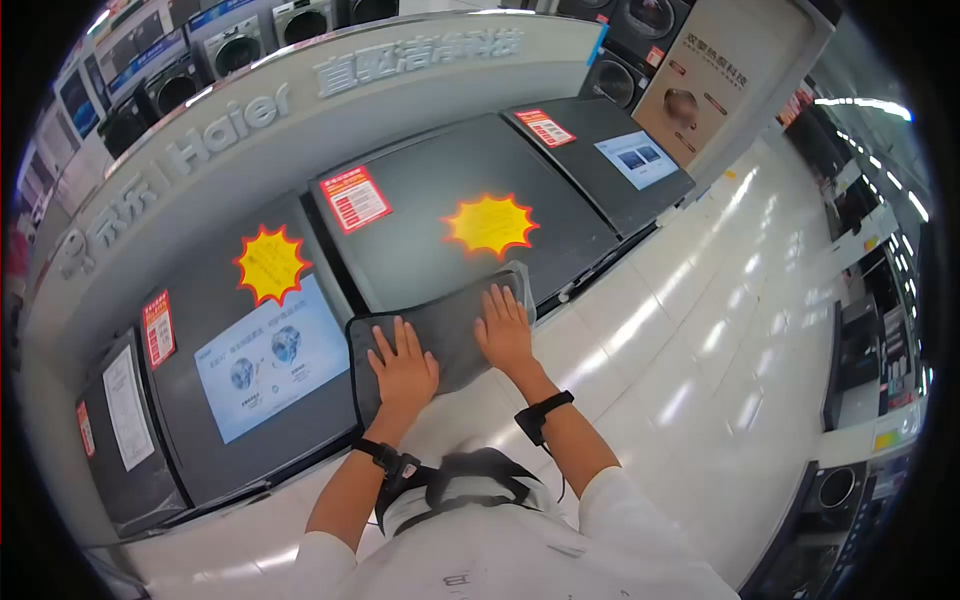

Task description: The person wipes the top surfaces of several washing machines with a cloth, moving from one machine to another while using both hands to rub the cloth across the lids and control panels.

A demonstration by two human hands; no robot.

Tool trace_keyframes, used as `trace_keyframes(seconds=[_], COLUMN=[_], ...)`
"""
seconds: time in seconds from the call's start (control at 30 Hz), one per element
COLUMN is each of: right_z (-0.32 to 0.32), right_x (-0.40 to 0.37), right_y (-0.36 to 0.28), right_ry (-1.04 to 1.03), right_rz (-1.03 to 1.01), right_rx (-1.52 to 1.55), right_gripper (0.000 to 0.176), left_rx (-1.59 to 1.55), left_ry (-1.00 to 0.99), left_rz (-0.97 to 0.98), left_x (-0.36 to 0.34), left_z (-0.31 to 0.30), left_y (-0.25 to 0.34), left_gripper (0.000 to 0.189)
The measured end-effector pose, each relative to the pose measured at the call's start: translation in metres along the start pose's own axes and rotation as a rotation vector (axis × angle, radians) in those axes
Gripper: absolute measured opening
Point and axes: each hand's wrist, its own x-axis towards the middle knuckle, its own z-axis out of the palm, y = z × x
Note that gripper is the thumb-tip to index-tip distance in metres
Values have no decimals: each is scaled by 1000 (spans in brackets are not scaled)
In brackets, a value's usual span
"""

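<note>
A dark grey, flat piece of fabric with a black edge [455, 345] lies at the front edge of a dark appliance top [410, 265]. Something clear, like plastic, shows at its far right corner. My left hand [404, 370] rests palm down on the left part of the fabric, fingers spread. On the right part, my right hand [506, 328] also lies flat, its fingers stretched forward. Both hands are open and grip nothing. Ahead of them, a yellow starburst label [491, 225] and a red-and-white price tag [355, 198] sit on the same top.
More dark appliance tops stand on both sides, one with a blue-white information sheet [270, 355]. A pale wall with raised lettering [230, 128] curves behind them. Shiny tiled floor [690, 330] stretches to the right, and further appliances [835, 500] line the far right.
</note>
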Motion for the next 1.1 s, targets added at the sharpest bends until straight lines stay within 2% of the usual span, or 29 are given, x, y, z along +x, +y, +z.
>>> trace_keyframes(seconds=[0.33, 0.43, 0.73, 1.1], right_z=[-6, -13, -26, -43], right_x=[14, 24, 51, 80], right_y=[103, 130, 195, 305], right_ry=[94, 11, -19, -183], right_rz=[68, 128, 176, 63], right_rx=[-90, -46, -54, -93], right_gripper=[58, 59, 58, 62], left_rx=[32, 33, 2, -152], left_ry=[-34, -38, -79, -148], left_rz=[-13, 37, 151, 190], left_x=[58, 79, 155, 222], left_z=[20, 28, 54, 69], left_y=[101, 125, 214, 316], left_gripper=[70, 70, 75, 69])
